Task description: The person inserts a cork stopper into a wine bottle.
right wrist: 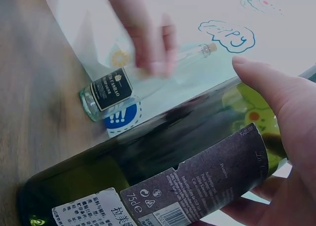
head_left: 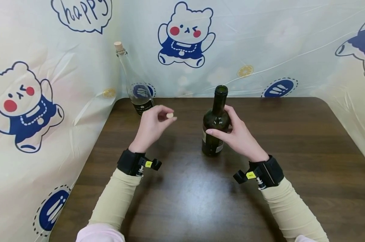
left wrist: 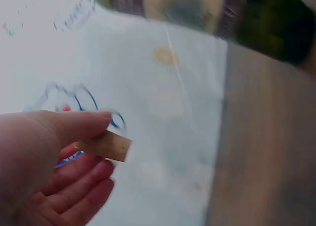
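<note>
My left hand [head_left: 152, 126] pinches a small cork [head_left: 170, 115] between thumb and fingers, raised over the table; the left wrist view shows the cork [left wrist: 109, 145] with its tan end sticking out past the fingertips. My right hand [head_left: 241, 136] grips a dark green wine bottle [head_left: 216, 121] round its upper body. That bottle stands upright and its mouth is open, with no cork in it. The right wrist view shows the bottle's printed back label [right wrist: 197, 176] close up, with my right thumb and fingers [right wrist: 291, 122] around the glass.
At the table's back left corner stands a clear glass bottle [head_left: 135, 77] with a cork [head_left: 118, 46] in its neck and a black label. The brown wooden table [head_left: 194, 198] ends at a pale printed cloth [head_left: 261, 37] behind and at the sides.
</note>
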`<state>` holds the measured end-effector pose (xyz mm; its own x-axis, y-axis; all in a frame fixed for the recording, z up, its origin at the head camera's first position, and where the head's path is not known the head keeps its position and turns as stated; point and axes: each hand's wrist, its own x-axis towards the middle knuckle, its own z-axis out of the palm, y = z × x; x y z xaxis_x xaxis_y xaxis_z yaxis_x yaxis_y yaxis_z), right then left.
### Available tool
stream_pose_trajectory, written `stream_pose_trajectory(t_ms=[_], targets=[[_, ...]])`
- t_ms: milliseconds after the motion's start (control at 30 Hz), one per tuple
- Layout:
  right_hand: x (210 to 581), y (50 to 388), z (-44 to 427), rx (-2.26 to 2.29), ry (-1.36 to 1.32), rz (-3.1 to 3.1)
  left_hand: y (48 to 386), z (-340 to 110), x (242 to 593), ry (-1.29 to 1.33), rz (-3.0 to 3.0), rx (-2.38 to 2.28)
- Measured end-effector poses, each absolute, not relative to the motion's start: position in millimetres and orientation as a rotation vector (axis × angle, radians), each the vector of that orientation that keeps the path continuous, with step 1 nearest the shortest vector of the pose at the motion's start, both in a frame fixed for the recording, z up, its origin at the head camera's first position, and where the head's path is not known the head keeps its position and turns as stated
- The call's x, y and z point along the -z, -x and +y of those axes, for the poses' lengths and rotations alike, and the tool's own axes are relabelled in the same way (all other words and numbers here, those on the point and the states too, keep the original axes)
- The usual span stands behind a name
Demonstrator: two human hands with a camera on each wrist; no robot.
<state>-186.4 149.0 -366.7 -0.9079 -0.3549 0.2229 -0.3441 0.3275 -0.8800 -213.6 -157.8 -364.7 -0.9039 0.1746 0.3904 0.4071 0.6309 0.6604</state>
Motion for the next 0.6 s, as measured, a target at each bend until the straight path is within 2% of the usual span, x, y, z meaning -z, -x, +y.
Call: stream_pose_trajectory(t_ms=[433, 600], targets=[[368.8, 186.5, 148.3, 1.699, 0.700, 2.531, 219.4, -104.5, 283.3, 0.693, -2.126, 1.203], [369.8, 187.3, 147.5, 1.718, 0.710, 2.519, 213.4, -80.5, 258.0, 0.875, -1.993, 1.239]])
